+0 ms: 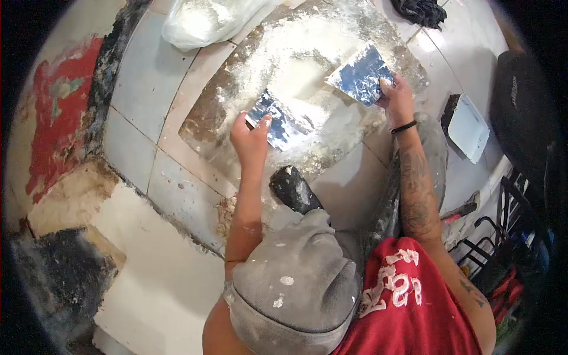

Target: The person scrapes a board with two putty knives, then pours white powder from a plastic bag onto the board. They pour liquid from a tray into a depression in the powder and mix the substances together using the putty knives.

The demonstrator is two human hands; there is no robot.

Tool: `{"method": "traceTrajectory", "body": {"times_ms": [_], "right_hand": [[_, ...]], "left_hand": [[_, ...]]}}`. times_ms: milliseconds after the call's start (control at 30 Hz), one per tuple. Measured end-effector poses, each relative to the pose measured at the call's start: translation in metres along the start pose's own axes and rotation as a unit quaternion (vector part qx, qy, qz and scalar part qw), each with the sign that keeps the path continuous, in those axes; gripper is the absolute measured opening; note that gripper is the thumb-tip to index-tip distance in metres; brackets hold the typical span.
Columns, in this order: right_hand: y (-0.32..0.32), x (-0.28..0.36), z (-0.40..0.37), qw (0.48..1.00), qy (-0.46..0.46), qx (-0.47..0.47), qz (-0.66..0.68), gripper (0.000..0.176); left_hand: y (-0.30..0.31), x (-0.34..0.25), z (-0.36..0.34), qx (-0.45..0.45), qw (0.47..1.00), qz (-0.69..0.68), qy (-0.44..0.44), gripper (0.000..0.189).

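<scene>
My left hand [253, 137] grips a flat metal sheet [284, 123] smeared with white material, its thumb on top. Up and to the right, my right hand [395, 97] holds a second flat metal sheet [362, 77], also coated in white along its left edge. The two sheets are apart. Beneath them lies a worn board [207, 106] covered with white powder and paste. A pale wet-looking patch of paste [302, 77] spreads over the board's middle, between the sheets.
A clear plastic bag of white powder [198, 22] stands at the top. At the right are a white rectangular tray [467, 129], a black case [520, 100] and black metal racks [485, 236]. A dark shoe [294, 189] is near the board. Dark cloth [420, 10] lies top right.
</scene>
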State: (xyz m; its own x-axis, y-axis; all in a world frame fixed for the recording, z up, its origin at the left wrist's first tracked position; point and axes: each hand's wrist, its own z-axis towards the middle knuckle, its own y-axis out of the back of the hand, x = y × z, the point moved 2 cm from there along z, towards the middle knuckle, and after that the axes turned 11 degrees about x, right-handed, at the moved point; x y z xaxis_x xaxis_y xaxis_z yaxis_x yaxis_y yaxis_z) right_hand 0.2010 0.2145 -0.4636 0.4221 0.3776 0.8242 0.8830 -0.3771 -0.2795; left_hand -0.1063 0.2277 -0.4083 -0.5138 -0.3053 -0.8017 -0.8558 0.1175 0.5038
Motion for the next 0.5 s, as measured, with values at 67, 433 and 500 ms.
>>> {"method": "traceTrajectory", "body": {"times_ms": [67,433,500], "right_hand": [[0.0,-0.001,-0.002,1.0,0.005,-0.002,-0.004,0.029],[0.002,-0.002,0.002,0.999,0.033,0.007,-0.014,0.033],[0.003,-0.004,0.001,1.0,0.026,0.006,-0.01,0.034]], "left_hand": [[0.0,0.003,0.009,0.005,0.999,0.012,-0.039,0.023],[-0.001,-0.06,0.012,0.039,0.991,0.115,-0.064,0.013],[-0.004,-0.068,0.015,0.048,0.989,0.126,-0.065,0.014]]}}
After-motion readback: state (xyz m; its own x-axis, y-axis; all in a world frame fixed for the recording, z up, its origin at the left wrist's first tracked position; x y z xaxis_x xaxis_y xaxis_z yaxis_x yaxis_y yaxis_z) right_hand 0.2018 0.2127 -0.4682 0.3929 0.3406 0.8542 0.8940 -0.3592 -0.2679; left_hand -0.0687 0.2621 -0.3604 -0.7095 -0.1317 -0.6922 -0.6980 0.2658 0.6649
